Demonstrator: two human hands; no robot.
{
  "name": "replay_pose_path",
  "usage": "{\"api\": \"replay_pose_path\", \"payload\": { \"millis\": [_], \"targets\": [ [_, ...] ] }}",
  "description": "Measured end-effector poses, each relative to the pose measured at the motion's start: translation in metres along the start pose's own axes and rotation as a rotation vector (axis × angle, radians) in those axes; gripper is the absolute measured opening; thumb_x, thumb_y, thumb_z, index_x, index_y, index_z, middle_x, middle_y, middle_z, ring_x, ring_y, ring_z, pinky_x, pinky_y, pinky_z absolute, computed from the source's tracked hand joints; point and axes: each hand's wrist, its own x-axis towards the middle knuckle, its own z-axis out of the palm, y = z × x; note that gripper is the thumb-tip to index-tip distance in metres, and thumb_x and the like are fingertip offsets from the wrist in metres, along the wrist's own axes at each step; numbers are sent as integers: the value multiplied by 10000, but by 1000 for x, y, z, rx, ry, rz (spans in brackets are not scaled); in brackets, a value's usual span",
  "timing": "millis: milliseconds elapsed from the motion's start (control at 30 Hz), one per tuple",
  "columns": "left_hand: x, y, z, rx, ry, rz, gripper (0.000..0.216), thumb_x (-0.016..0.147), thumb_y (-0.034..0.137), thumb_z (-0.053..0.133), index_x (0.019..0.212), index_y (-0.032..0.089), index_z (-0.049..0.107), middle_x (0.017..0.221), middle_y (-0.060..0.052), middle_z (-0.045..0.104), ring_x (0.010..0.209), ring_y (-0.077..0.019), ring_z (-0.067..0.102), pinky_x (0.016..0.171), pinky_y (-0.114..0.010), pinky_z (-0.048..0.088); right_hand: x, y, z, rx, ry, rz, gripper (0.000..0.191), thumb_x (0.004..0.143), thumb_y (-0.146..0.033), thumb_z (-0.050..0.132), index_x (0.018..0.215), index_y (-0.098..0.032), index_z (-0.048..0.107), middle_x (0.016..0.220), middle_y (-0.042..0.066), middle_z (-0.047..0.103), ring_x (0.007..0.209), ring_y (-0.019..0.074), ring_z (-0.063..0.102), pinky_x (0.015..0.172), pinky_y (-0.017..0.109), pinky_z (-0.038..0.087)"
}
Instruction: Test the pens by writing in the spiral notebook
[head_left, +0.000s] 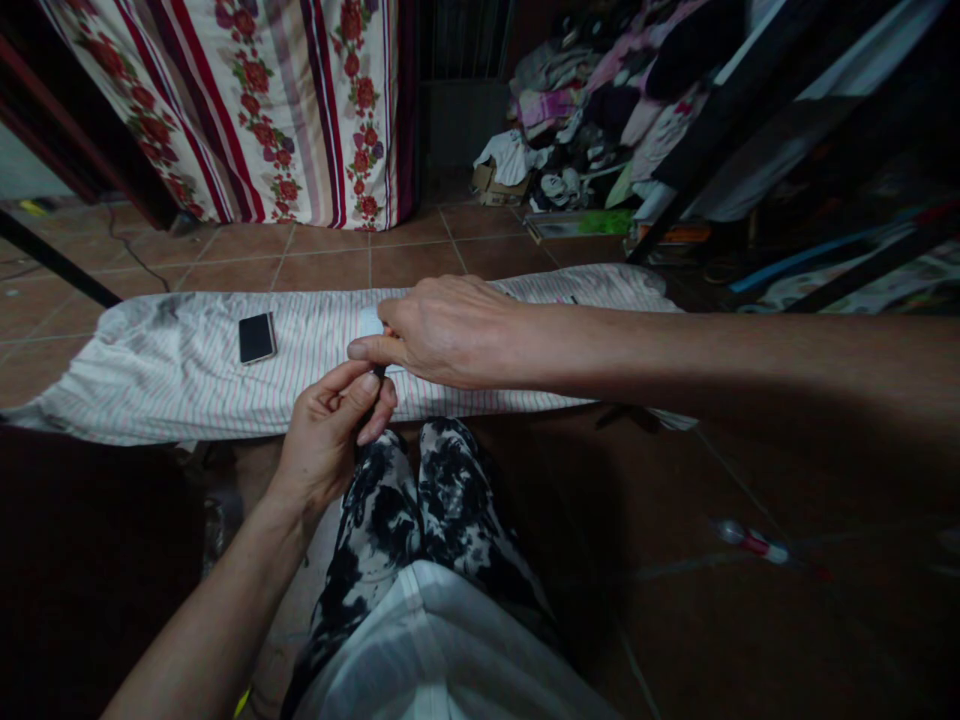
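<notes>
My left hand (330, 420) is closed in a pinch, with a small dark thing (380, 371) showing at its fingertips; I cannot make out its kind. Just above it, my right hand (457, 330) reaches in from the right with fingers curled and thumb pointing left. What those fingers hold is mostly hidden behind the hand. The two hands meet over the near side of a long surface covered by a striped cloth (180, 390). Partly behind my right hand lies a pale blue piece (370, 320). A black-screened phone (256, 338) rests on the cloth to the left.
A floral striped curtain (300, 110) hangs beyond the tiled floor (330, 268). Clothes are heaped (585, 110) at the back right, near a cardboard box (499, 187). Dark slanted bars (697, 170) stand at right. A plastic bottle (750, 541) lies on the floor.
</notes>
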Motion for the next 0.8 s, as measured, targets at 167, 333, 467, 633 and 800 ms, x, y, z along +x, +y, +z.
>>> {"api": "replay_pose_path", "payload": {
  "millis": [167, 333, 467, 633, 800],
  "targets": [
    [2, 13, -9, -29, 1, -95, 235, 688, 297, 741, 821, 124, 654, 567, 20, 547, 380, -12, 338, 387, -176, 226, -3, 7, -6, -11, 25, -400, 171, 875, -264, 531, 936, -140, 633, 824, 45, 664, 768, 135, 576, 665, 249, 373],
    [0, 5, -13, -58, -54, -119, 293, 687, 283, 747, 925, 142, 652, 612, 13, 587, 358, 2, 351, 374, -161, 221, 1, 18, -8, -70, -49, -493, 154, 860, -221, 540, 808, -140, 660, 726, 28, 645, 674, 118, 542, 598, 256, 319],
    [-2, -2, -12, -53, -110, -92, 326, 725, 274, 719, 1020, 184, 614, 620, 17, 614, 370, -25, 415, 384, -160, 279, -2, 20, -9, -74, -110, -514, 158, 850, -251, 554, 775, -180, 673, 643, 14, 627, 565, 104, 478, 551, 268, 297],
    [-2, -4, -10, -8, -146, -69, 271, 771, 283, 670, 1000, 155, 600, 644, -6, 639, 464, -94, 550, 436, -199, 409, -5, 15, -7, -7, -76, -383, 306, 871, -342, 511, 654, -183, 658, 497, 19, 560, 514, 113, 473, 535, 275, 311],
    [-6, -6, -5, -47, -120, -34, 208, 806, 292, 635, 970, 168, 607, 663, 8, 626, 432, -49, 485, 449, -182, 371, -4, 7, -6, 68, -151, -224, 425, 914, -376, 407, 731, -129, 701, 442, 12, 539, 473, 107, 489, 527, 253, 323]
  ]
}}
